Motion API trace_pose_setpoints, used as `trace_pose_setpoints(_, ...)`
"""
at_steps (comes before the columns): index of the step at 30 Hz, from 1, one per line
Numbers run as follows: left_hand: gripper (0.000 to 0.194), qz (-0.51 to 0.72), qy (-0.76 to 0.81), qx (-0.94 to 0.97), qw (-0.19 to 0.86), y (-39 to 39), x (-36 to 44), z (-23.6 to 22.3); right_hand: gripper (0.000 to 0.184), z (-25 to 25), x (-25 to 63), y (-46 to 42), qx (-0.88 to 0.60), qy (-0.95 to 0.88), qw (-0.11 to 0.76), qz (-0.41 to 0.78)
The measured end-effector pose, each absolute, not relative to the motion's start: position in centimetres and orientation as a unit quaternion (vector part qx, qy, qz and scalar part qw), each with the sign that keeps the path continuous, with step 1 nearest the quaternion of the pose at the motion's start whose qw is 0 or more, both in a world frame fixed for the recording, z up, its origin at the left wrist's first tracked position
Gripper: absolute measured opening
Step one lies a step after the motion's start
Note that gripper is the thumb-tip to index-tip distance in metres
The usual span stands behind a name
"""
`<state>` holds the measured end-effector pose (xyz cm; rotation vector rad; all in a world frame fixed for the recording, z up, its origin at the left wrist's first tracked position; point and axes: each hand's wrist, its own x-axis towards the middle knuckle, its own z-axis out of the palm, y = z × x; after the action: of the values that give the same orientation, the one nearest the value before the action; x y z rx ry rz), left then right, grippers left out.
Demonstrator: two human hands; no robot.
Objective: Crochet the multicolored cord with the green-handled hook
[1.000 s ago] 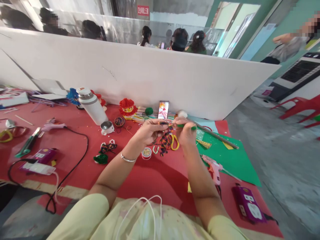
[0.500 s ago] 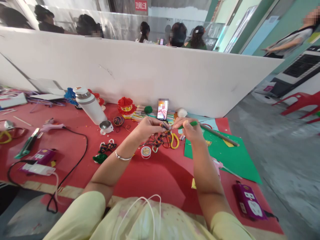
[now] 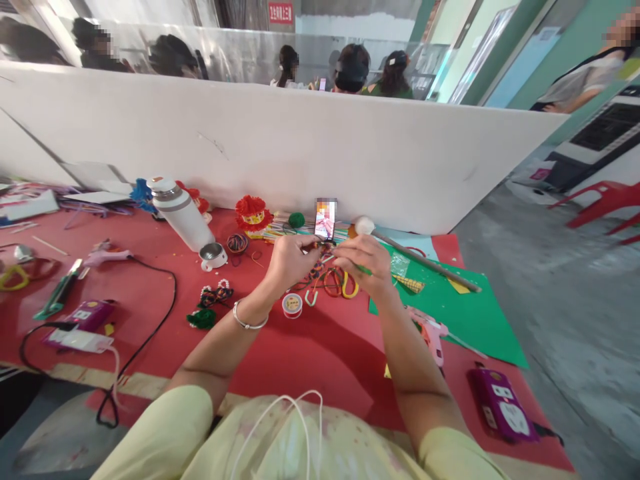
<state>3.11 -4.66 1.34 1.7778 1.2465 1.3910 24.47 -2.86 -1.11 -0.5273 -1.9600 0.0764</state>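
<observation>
My left hand (image 3: 291, 261) is closed in a pinch on a dark multicoloured yarn piece (image 3: 327, 245) in front of the phone. Facing it, my right hand (image 3: 367, 259) curls round a green-handled crochet hook (image 3: 364, 269), its tip hidden at the yarn. Loose yarn hangs below the fingers. Under the hands lie scissors (image 3: 350, 284) with yellow handle loops and a small white-rimmed spool (image 3: 292, 305). Propped against the partition, a phone (image 3: 325, 220) shows a picture of hands. A multicoloured yarn ball (image 3: 237, 244) sits left of my left hand.
A white flask (image 3: 183, 217) and its metal cup (image 3: 213, 255) stand left. Red yarn decorations (image 3: 253, 215) line the white partition (image 3: 280, 147). On the right are a green sheet (image 3: 470, 320), a stick (image 3: 430, 260), a pink glue gun (image 3: 430, 333) and a purple box (image 3: 503, 405).
My right hand has turned and lowered, so the green handle now points down under the palm. The yarn piece is bunched nearer the fingertips. My left hand stays pinched.
</observation>
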Motion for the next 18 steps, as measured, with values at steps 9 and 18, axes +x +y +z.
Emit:
trace_pose_setpoints(9,0.024,0.459,0.330,0.450,0.692,-4.5,2.6,2.4,0.034,-2.5,23.4,-3.1,-0.157,-0.787,0.582,-0.128)
trace_pose_setpoints(18,0.014,0.404,0.356,0.633,0.555,-3.6,1.1,2.7,0.016,0.8,23.4,-4.1,-0.181,-0.805,0.563,0.043)
